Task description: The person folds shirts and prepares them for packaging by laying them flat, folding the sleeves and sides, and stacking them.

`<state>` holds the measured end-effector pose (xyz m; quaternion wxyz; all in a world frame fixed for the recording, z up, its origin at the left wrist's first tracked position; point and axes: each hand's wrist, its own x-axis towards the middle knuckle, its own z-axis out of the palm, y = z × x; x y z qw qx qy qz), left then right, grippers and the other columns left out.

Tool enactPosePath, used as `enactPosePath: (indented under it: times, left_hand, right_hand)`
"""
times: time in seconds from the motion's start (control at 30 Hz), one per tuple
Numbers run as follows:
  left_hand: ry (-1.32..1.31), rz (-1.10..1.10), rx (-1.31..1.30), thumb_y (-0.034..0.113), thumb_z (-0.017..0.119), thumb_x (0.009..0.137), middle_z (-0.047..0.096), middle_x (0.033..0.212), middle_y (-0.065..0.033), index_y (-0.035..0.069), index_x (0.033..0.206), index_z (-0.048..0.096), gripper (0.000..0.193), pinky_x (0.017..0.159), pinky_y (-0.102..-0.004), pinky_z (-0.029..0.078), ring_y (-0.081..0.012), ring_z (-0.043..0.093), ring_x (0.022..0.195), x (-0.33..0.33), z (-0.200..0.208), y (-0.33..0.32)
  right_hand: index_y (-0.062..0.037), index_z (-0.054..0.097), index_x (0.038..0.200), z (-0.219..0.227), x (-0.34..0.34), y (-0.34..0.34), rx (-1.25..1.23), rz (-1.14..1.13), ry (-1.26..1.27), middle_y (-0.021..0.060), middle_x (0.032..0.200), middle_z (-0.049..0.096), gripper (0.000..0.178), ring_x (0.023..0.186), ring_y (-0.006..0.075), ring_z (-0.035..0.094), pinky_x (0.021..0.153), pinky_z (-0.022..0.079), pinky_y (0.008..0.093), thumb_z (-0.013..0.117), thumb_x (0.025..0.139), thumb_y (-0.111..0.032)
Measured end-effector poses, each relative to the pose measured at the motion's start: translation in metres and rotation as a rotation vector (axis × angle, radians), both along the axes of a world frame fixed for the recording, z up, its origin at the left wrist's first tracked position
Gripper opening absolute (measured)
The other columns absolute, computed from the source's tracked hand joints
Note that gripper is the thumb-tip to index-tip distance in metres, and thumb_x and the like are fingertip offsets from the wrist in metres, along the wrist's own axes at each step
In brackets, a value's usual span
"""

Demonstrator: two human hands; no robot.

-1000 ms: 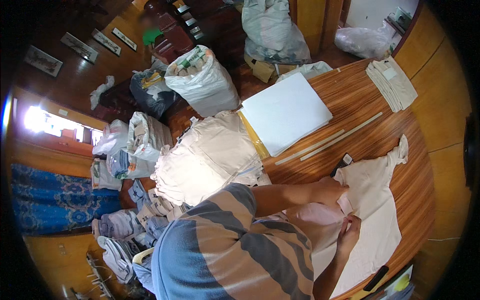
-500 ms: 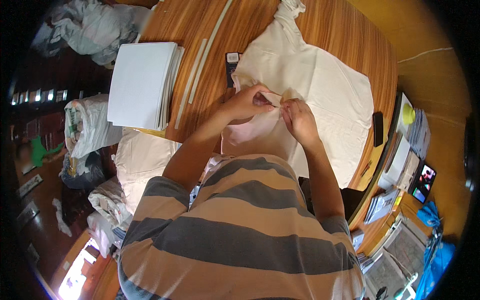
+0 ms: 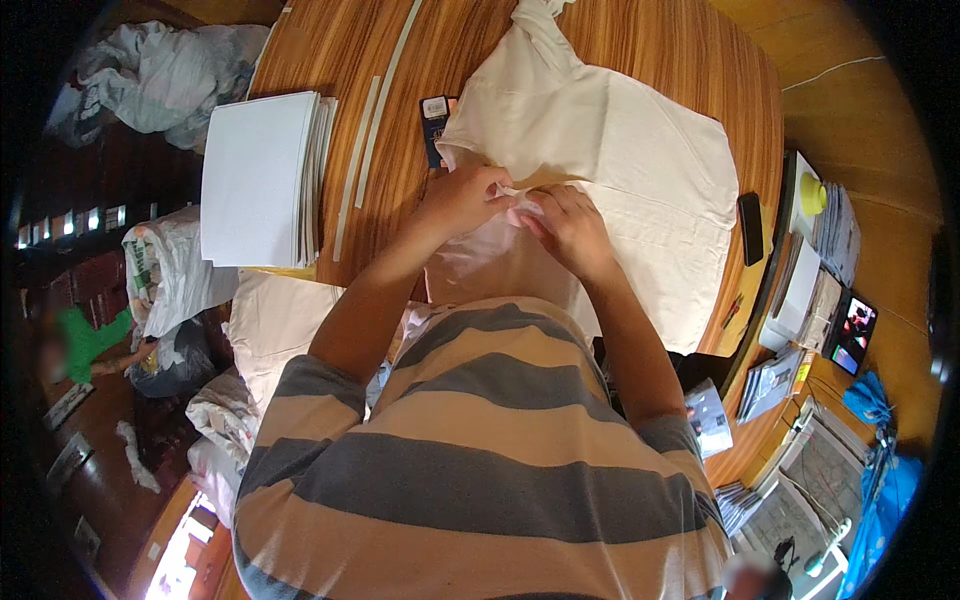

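Note:
A cream garment [image 3: 650, 170] lies spread over the wood-grained table, with a twisted, bunched part at its far end. My left hand [image 3: 467, 203] pinches a fold near the garment's left edge, thumb and fingers closed together. Close beside it, my right hand [image 3: 572, 228] grips the same gathered cloth, its fingers curled over the fold. A paler, thin layer shows between the two hands; the fingertips partly hide it. Just beyond my left hand lies a narrow dark box [image 3: 434, 128] with a white label.
A stack of white sheets [image 3: 258, 180] sits at the table's left. A black phone [image 3: 751, 228] lies by the right edge, near a shelf with packets and a lit phone [image 3: 855, 335]. Cream cloth [image 3: 280, 320] and plastic bags [image 3: 170, 270] are at left, near a person in green [image 3: 95, 340].
The view has shifted a little. My right hand has turned, its fingers now lying over the fold, and both hands are still at the cloth. More of the person in green shows at left.

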<state>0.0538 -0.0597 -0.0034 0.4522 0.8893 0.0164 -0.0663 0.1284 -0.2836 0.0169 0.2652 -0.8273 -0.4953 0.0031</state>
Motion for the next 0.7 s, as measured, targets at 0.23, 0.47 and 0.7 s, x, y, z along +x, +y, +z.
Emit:
enactPosePath:
  times: [0.23,0.47,0.7]
  left_hand:
    - [-0.089,0.035,0.149,0.035,0.073,0.095,0.067,0.098,-0.0170,0.006,0.109,0.070,0.032,0.085,-0.0449,0.053,-0.0381,0.066,0.101,-0.001,-0.004,-0.004]
    - [0.074,0.008,-0.078,0.037,0.072,0.098,0.071,0.090,-0.0179,0.004,0.110,0.067,0.035,0.075,-0.0395,0.054,-0.0280,0.070,0.081,0.005,-0.012,0.009]
    - [0.036,0.054,-0.066,0.038,0.072,0.098,0.070,0.093,-0.0163,0.004,0.109,0.064,0.037,0.074,-0.0393,0.053,-0.0274,0.070,0.083,0.004,-0.017,0.004]
  right_hand:
    - [-0.0107,0.068,0.100,-0.023,0.001,0.006,0.009,-0.038,0.011,0.0058,0.105,0.069,0.021,0.103,0.0294,0.066,0.091,0.051,0.0433,0.079,0.083,-0.018]
    - [-0.0109,0.068,0.098,-0.035,0.006,0.005,0.001,-0.014,0.006,0.0068,0.105,0.069,0.022,0.102,0.0294,0.066,0.090,0.051,0.0434,0.079,0.082,-0.019]
    - [-0.0097,0.067,0.100,-0.033,0.008,0.008,-0.011,-0.015,-0.019,0.0087,0.104,0.068,0.026,0.100,0.0311,0.066,0.090,0.051,0.0450,0.080,0.080,-0.018]
